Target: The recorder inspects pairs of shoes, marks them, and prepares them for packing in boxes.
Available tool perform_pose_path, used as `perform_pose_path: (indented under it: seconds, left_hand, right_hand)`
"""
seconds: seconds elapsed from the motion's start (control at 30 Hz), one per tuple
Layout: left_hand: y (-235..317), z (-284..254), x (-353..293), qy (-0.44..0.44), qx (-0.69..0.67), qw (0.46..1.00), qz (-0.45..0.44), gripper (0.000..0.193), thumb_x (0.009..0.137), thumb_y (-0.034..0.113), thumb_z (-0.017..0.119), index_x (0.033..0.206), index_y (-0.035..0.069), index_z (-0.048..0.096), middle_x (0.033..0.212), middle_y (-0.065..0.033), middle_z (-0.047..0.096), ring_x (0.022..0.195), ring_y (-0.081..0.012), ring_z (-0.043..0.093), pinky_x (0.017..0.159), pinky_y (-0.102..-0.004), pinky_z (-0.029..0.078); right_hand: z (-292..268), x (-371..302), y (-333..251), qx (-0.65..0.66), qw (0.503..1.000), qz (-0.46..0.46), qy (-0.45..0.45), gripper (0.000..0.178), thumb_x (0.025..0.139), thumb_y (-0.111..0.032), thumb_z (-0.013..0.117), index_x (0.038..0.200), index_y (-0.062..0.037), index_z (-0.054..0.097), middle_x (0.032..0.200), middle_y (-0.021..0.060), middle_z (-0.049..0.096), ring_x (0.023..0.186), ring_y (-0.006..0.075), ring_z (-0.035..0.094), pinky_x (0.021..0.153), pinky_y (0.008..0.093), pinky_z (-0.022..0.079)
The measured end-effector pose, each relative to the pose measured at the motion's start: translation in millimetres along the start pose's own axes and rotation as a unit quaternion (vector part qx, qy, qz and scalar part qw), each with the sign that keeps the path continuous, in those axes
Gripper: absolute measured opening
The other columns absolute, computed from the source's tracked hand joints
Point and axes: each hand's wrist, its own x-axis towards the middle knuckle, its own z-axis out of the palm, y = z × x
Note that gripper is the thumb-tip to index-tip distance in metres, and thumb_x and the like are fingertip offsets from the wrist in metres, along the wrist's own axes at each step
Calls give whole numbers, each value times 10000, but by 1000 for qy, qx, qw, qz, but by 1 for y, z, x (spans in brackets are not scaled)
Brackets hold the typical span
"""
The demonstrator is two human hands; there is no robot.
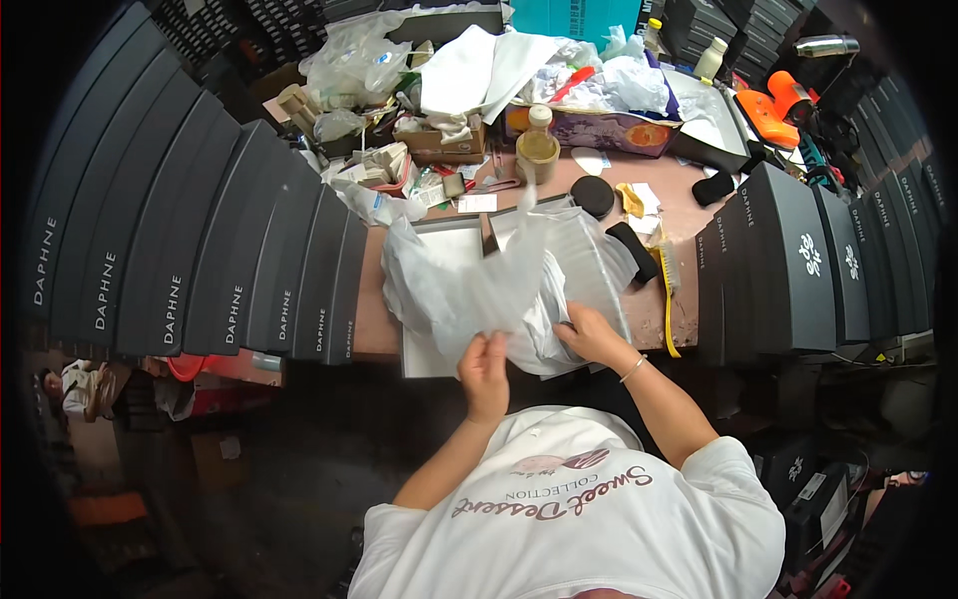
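My left hand [484, 377] pinches the near edge of a thin, translucent white sheet [429, 290], which billows up in front of me. To its right, my right hand [596, 337] is closed on a bunched white wrapping [547, 317]; whether anything is inside it cannot be seen. Under both lies an open shoe box [424, 366] with a pale inside, largely covered by the sheet. More translucent wrapping [589, 255] covers its right part. A black, rounded object [633, 252] rests at the box's right edge.
Dark shoe boxes stand in rows at left [200, 230] and right [783, 260]. A yellow-handled brush [669, 285] lies right of the open box. Behind are a round black tin [592, 197], a cup holding a bottle [537, 150], a purple carton [599, 132] and an orange tape dispenser [768, 118].
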Motion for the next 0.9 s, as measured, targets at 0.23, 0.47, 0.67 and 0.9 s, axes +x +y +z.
perform_pose_path:
  seconds: [0.23,0.47,0.67,0.9]
  left_hand:
    - [-10,16,-10,-226,260,910,231,181,871,38,597,1040,-3,647,1096,-169,630,947,-267,630,790,-317,498]
    - [-13,25,49,-113,395,875,255,440,894,200,583,1219,-88,508,1303,-268,485,1258,-384,435,1063,-450,327]
    - [-52,79,81,-355,691,603,178,578,857,429,583,1163,-61,573,1262,-256,519,1304,-360,376,1112,-521,190]
    - [-21,54,67,-250,253,904,236,238,850,160,626,1011,-15,636,1014,-163,659,1005,-303,619,927,-423,455]
  right_hand:
    - [47,10,43,-131,980,-116,96,396,830,-172,598,1177,0,516,1068,204,621,947,381,604,807,446,496]
    - [-67,-32,61,36,964,152,216,266,853,-109,599,1071,43,621,899,142,681,843,209,646,757,304,497]
    - [-24,10,94,235,937,164,200,246,939,-193,555,798,0,611,651,-3,531,601,74,479,536,246,393]
    - [-143,15,27,1,906,3,422,449,860,-98,634,1273,11,491,1060,181,593,821,193,585,715,315,480]
